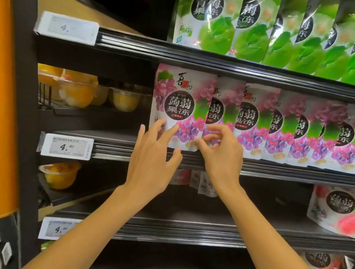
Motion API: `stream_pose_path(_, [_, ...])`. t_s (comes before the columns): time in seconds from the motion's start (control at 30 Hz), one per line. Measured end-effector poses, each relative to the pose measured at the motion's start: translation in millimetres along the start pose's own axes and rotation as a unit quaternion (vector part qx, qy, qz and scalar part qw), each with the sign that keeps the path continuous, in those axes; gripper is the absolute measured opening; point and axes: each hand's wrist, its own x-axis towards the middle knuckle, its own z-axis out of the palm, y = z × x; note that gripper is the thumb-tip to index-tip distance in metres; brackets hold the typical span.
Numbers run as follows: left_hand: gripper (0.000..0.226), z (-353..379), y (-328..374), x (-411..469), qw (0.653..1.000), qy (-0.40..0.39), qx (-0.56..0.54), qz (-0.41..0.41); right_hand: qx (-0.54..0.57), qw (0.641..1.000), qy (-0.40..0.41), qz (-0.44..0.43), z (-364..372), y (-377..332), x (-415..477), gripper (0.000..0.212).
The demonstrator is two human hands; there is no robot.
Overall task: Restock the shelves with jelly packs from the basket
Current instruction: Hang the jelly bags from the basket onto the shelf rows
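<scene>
Jelly packs [286, 126] in purple grape print are being lined up along the middle shelf [280, 170], as is being shown in the head view, the only one. The step in hand is being judged as the settling of the front pack [176, 102] at the left end of that row. Its lower face is being touched by the spread, straight fingers of the left hand [153, 153]. Its lower right corner is being met by the curled fingers and thumb of the right hand [221, 156]; whether that corner is actually being pinched cannot be told.

The basket is not being shown. The next move is therefore being judged to call for both hands being drawn off without the upright pack being tipped, and a fresh pack being fetched from out of frame.

Green packs [254, 24] are being carried in a full row by the upper shelf [227, 59]. A single peach pack [338, 209] and a few small packs [206, 183] far back are being carried by the lower shelf [205, 226], which is being judged the likeliest gap. Fruit cups [80, 94] are being held in the left bay.
</scene>
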Motion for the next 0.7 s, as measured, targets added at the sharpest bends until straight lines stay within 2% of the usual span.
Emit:
stream_pose_path(0.13, [0.030,2,3,-15,0.991,0.029,-0.127,0.024,0.037,0.999,0.022,-0.023,-7,4,-18,0.025])
stream_pose_path(0.23, [0.023,3,6,-33,0.976,0.049,-0.206,0.050,0.046,0.998,0.037,-0.036,-13,13,-45,0.019])
stream_pose_path(0.37, [0.019,18,-2,-78,0.962,0.019,-0.272,0.014,0.049,0.998,0.025,-0.005,-20,45,-99,0.013])
stream_pose_path(0.43, [0.018,29,-8,-110,0.956,-0.027,-0.291,-0.029,0.040,0.998,-0.009,0.037,-21,70,-135,0.012])
stream_pose_path(0.53, [0.017,55,-19,-165,0.932,-0.106,-0.315,-0.144,0.024,0.985,-0.093,0.142,-22,115,-199,0.010])
stream_pose_path(0.7, [0.021,111,-43,-280,0.878,-0.209,-0.292,-0.318,-0.018,0.924,-0.250,0.290,-32,198,-318,0.011])
